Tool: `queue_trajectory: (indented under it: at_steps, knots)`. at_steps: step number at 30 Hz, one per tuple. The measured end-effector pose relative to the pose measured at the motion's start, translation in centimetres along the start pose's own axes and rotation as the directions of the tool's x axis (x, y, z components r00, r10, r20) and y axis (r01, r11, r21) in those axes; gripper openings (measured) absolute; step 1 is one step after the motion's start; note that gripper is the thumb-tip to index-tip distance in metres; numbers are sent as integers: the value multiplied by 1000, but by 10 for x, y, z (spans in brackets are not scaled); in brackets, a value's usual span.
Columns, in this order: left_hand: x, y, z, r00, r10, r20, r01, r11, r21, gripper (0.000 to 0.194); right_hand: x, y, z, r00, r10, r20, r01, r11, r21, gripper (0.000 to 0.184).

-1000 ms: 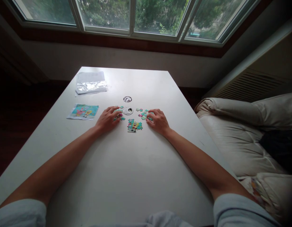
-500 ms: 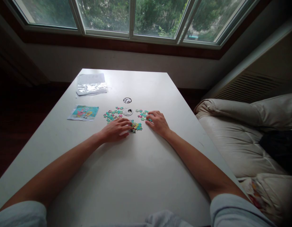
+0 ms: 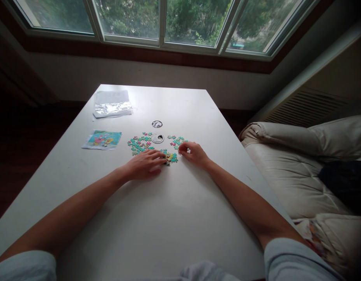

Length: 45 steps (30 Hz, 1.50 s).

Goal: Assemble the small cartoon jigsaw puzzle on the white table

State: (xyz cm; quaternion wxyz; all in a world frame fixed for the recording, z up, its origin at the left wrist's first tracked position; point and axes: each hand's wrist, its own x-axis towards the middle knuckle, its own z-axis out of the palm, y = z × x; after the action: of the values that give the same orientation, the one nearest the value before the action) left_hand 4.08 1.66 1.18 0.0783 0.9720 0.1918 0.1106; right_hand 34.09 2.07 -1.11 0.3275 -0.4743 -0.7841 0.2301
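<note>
Daylight is coming in through a wide white-framed window (image 3: 161, 23) and falling on a smooth white rectangular surface (image 3: 157, 218), where a partly joined, teal-and-yellow cartoon jigsaw (image 3: 172, 158) is lying near the middle, right between two bare hands. The left hand (image 3: 148, 160) is stretching over the jigsaw's left side, fingers extended and loosely parted, thumb standing apart, hiding part of that edge. Across from it, the right hand (image 3: 193, 153) is curling just beside the jigsaw's right side, thumb and forefinger drawing to a narrow pinch; whether a piece is sitting between them, I cannot tell.

Beyond the hands, a scatter of teal and pink loose pieces (image 3: 137, 145) is spreading on the left, and a smaller teal and pink cluster (image 3: 175, 141) is lying on the right, close to the right fingertips. A round silver-grey disc (image 3: 157, 138) with a dark opening is sitting between the two groups, and a dark-rimmed circle (image 3: 157, 124) is showing just behind it. Over on the left, a colourful cartoon picture sheet (image 3: 103, 139) is lying flat, while a shiny clear plastic packet (image 3: 112, 104) is gleaming near the far-left corner.
</note>
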Motion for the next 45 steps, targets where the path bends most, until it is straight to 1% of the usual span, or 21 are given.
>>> queue_trajectory:
  at_steps: [2,5,9,11,16,19,22,25,28,30,33,40,45]
  knots:
    - [1,1,0,1000,3,-21,-3,1000,-14,42,1,-2,0,999,41,5,-42,995,89,17]
    - [1,1,0,999,0,-32,-1,999,-34,45,5,-8,0,997,77,15,-79,987,139,27]
    - [0,0,1,1000,1,-28,-2,1000,-31,44,11,-16,1,998,43,35,-47,987,151,30]
    - [-1,0,1,1000,3,-22,-4,1000,-25,43,14,-20,3,999,21,28,-25,988,150,29]
    - [-1,0,0,1000,7,-22,-8,1000,-12,41,29,-26,16,999,-43,1,42,985,169,18]
    - [0,0,0,1000,12,-26,-12,1000,-1,41,42,-27,27,999,-47,7,46,984,173,14]
    - [0,-1,0,1000,18,-20,-18,1000,23,40,54,-29,38,1000,-25,14,23,988,153,11]
    - [1,-3,3,1000,16,-18,-15,999,52,38,61,-30,48,1000,-6,-12,8,995,99,16]
    - [1,-6,7,999,-3,-35,5,998,61,36,65,-31,56,999,-26,-33,28,999,46,24]
    - [1,-7,10,999,-8,-51,11,998,61,35,65,-30,60,999,-46,-28,47,999,26,24]
    - [1,-9,13,998,4,-63,0,998,63,34,65,-28,64,998,-54,-34,54,999,4,19]
    - [1,-8,12,996,2,-90,4,998,66,34,62,-26,70,998,-48,-43,46,997,-58,24]
    - [0,-7,12,996,-8,-93,14,998,58,34,63,-26,69,999,-40,-34,36,993,-110,17]
